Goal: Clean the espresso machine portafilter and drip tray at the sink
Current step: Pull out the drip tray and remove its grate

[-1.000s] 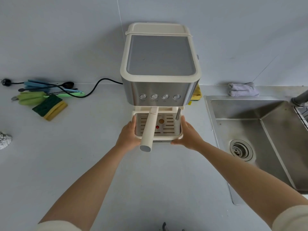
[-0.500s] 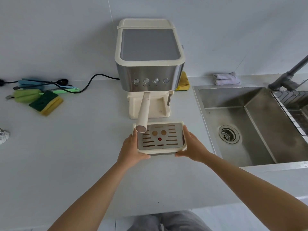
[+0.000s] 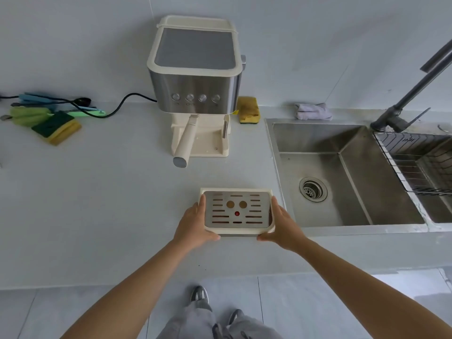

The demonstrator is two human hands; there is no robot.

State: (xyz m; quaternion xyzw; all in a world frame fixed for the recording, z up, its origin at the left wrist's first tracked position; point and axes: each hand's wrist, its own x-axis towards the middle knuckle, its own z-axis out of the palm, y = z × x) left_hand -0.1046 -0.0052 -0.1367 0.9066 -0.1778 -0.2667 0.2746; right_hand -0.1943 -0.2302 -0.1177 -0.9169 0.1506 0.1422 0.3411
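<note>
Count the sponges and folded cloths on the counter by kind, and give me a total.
Sponges: 2, a green-and-yellow sponge at the left and a yellow sponge beside the espresso machine.
Folded cloths: 1, a pale cloth behind the sink.
Total: 3.
The green bundle at far left is unclear, not counted.

The single head-worn camera is looking steeply down over the counter (image 3: 97, 204) from close above, facing the wall (image 3: 73, 45); the espresso machine (image 3: 195, 77) is sitting at twelve o'clock, the sink (image 3: 354, 192) at two.
</note>
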